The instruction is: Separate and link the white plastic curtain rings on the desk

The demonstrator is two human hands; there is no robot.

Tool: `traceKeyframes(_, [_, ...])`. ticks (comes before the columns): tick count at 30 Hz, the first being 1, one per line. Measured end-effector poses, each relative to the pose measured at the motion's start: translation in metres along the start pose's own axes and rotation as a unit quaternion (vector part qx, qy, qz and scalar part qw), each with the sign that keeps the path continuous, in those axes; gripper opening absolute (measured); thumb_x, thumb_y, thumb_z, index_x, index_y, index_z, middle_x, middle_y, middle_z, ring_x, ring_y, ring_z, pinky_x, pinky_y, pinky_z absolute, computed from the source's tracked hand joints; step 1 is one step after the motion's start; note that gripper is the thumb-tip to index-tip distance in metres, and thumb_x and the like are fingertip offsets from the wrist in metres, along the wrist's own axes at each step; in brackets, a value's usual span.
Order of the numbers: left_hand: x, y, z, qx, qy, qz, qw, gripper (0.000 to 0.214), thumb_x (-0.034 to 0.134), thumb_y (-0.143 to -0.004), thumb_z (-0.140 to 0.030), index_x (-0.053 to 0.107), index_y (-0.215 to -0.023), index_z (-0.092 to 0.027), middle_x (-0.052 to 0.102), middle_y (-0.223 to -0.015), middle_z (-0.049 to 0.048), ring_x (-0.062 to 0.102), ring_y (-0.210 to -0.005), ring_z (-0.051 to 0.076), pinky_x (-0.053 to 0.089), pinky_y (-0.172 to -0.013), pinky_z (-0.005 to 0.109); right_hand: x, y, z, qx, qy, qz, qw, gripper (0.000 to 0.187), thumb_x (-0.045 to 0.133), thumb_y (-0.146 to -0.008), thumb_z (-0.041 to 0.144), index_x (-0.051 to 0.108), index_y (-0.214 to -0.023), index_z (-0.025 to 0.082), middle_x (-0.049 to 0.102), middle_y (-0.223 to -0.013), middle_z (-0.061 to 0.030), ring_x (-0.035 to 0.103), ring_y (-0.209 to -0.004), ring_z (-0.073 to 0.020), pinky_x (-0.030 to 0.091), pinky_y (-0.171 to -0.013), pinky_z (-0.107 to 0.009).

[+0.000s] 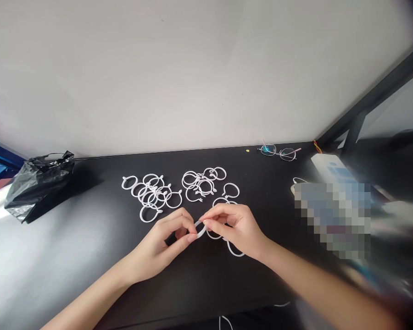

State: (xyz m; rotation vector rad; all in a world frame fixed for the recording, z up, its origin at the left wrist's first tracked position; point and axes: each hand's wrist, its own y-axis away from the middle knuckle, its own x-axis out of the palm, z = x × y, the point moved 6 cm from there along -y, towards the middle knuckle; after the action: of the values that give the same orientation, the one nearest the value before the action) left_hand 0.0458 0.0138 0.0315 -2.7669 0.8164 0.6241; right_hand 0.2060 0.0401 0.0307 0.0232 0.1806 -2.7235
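A white plastic ring [201, 231] is pinched from both sides just above the black table. My left hand [174, 233] grips its left side between thumb and fingers. On the other side, my right hand [232, 224] holds it with thumb and index finger, so part of the ring is hidden. Beyond my left hand lies a heap of similar white rings [150, 212], each with a small tab. Another loose cluster of rings [200, 199] spreads out behind the hands. Several more rings [236, 251] lie beneath and beside my right hand, partly covered by it.
A black plastic bag [41, 183] sits at the left. Eyeglasses [278, 152] rest near the wall at the back right. To the right are a white box [332, 167] and a pixelated object [333, 220]. The black table [179, 293] meets a pale wall behind.
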Motion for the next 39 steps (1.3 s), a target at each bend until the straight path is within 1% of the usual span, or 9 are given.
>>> traceKeyframes(3, [0.001, 0.0, 0.002, -0.007, 0.001, -0.024, 1.0, 0.011, 0.051, -0.096, -0.029, 0.057, -0.102, -0.021, 0.056, -0.113, 0.0069, 0.052, -0.086, 0.014, 0.048, -0.076, 0.029, -0.003, 0.002, 0.0, -0.003, -0.033, -0.035, 0.999, 0.01, 0.076, -0.077, 0.024, 0.075, -0.085, 0.018, 0.076, -0.081, -0.005, 0.073, -0.071, -0.0167, 0.062, -0.062, -0.025])
traceKeyframes(5, [0.002, 0.0, 0.004, -0.018, -0.003, -0.034, 0.999, 0.029, 0.058, -0.093, -0.031, 0.052, -0.12, -0.024, 0.056, -0.119, 0.0076, 0.054, -0.087, 0.015, 0.048, -0.074, 0.029, -0.003, 0.003, 0.003, -0.031, -0.029, -0.042, 0.998, 0.01, 0.076, -0.076, 0.022, 0.076, -0.086, 0.018, 0.077, -0.084, -0.0051, 0.073, -0.072, -0.0172, 0.063, -0.065, -0.026])
traceKeyframes(7, [0.004, 0.0, 0.006, -0.027, -0.007, -0.032, 0.999, 0.042, 0.061, -0.091, -0.033, 0.047, -0.13, -0.026, 0.06, -0.11, 0.0056, 0.054, -0.084, 0.015, 0.049, -0.072, 0.028, -0.001, 0.004, 0.006, -0.056, -0.012, -0.031, 0.998, 0.01, 0.074, -0.078, 0.019, 0.076, -0.089, 0.019, 0.077, -0.083, -0.0045, 0.073, -0.072, -0.0163, 0.063, -0.066, -0.026])
traceKeyframes(10, [0.004, -0.001, 0.007, -0.03, -0.007, -0.028, 0.999, 0.037, 0.06, -0.092, -0.035, 0.052, -0.127, -0.026, 0.063, -0.098, 0.0024, 0.053, -0.078, 0.014, 0.049, -0.072, 0.027, 0.001, 0.005, 0.008, -0.09, 0.004, -0.012, 0.996, 0.013, 0.071, -0.082, 0.018, 0.076, -0.093, 0.02, 0.076, -0.085, -0.0046, 0.072, -0.073, -0.0152, 0.063, -0.067, -0.027])
traceKeyframes(13, [0.002, -0.002, 0.006, -0.024, 0.003, -0.038, 0.999, 0.033, 0.059, -0.092, -0.035, 0.055, -0.124, -0.025, 0.063, -0.1, 0.0024, 0.055, -0.08, 0.013, 0.05, -0.075, 0.028, -0.001, 0.006, 0.013, -0.147, 0.031, -0.028, 0.988, 0.013, 0.072, -0.081, 0.018, 0.074, -0.094, 0.019, 0.072, -0.09, -0.0061, 0.069, -0.074, -0.0142, 0.062, -0.065, -0.027])
traceKeyframes(17, [0.001, -0.002, 0.003, 0.002, -0.007, -0.042, 0.999, 0.032, 0.056, -0.094, -0.036, 0.054, -0.124, -0.025, 0.064, -0.102, 0.0026, 0.056, -0.081, 0.013, 0.05, -0.078, 0.028, -0.001, 0.008, 0.02, -0.212, 0.095, -0.033, 0.972, 0.013, 0.07, -0.083, 0.015, 0.072, -0.094, 0.019, 0.069, -0.078, -0.003, 0.065, -0.067, -0.0118, 0.058, -0.063, -0.025])
traceKeyframes(26, [-0.003, 0.004, 0.0, 0.102, -0.104, -0.089, 0.985, 0.039, 0.051, -0.096, -0.044, 0.048, -0.129, -0.024, 0.06, -0.1, 0.0059, 0.056, -0.082, 0.016, 0.049, -0.076, 0.03, 0.001, 0.007, 0.019, -0.157, 0.044, 0.031, 0.986, 0.016, 0.067, -0.086, 0.017, 0.073, -0.101, 0.019, 0.076, -0.083, -0.004, 0.071, -0.07, -0.013, 0.06, -0.064, -0.023])
traceKeyframes(30, [0.0, 0.005, -0.001, 0.132, -0.143, -0.077, 0.978, 0.047, 0.045, -0.098, -0.046, 0.042, -0.138, -0.021, 0.057, -0.091, 0.0053, 0.055, -0.08, 0.017, 0.049, -0.073, 0.03, 0.003, 0.01, 0.028, -0.214, 0.08, 0.013, 0.973, 0.015, 0.068, -0.085, 0.015, 0.072, -0.099, 0.019, 0.075, -0.079, -0.0038, 0.071, -0.069, -0.0135, 0.059, -0.064, -0.024])
traceKeyframes(39, [0.003, 0.003, -0.004, 0.132, -0.165, -0.071, 0.975, 0.043, 0.048, -0.094, -0.054, 0.049, -0.121, -0.02, 0.052, -0.083, 0.0013, 0.051, -0.072, 0.014, 0.046, -0.066, 0.025, 0.01, 0.018, 0.034, -0.289, 0.129, 0.002, 0.948, 0.013, 0.063, -0.089, 0.014, 0.069, -0.1, 0.017, 0.073, -0.077, -0.0043, 0.069, -0.067, -0.0129, 0.059, -0.06, -0.023])
